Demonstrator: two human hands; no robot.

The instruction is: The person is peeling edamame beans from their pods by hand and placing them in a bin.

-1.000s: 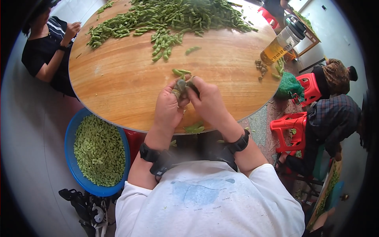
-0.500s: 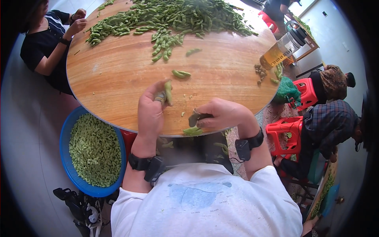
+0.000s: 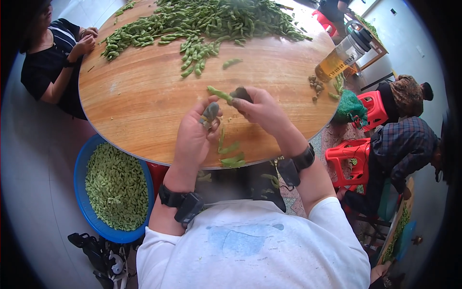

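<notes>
My right hand (image 3: 260,108), with a dark covering on a digit, pinches a green soybean pod (image 3: 219,92) above the wooden table. Just left of and below it, my left hand (image 3: 195,127) is closed, its fingers curled under a grey-covered thumb; what lies inside is hidden. Split pod shells (image 3: 232,159) rest at the table's near edge, below my hands. A large heap of whole pods (image 3: 216,21) covers the far part of the round table (image 3: 139,96), and a lone pod (image 3: 232,63) lies in front of it.
A blue basin (image 3: 81,202) of shelled beans stands at lower left. Near the table's right rim are a bottle of amber liquid (image 3: 332,66) and some small brown pieces (image 3: 316,86). One person (image 3: 53,62) sits at left; others sit at right near red stools (image 3: 344,156).
My right hand has moved up from the near edge and picked up the pod that lay mid-table. The pod in my left hand no longer shows there; another shell lies near the edge.
</notes>
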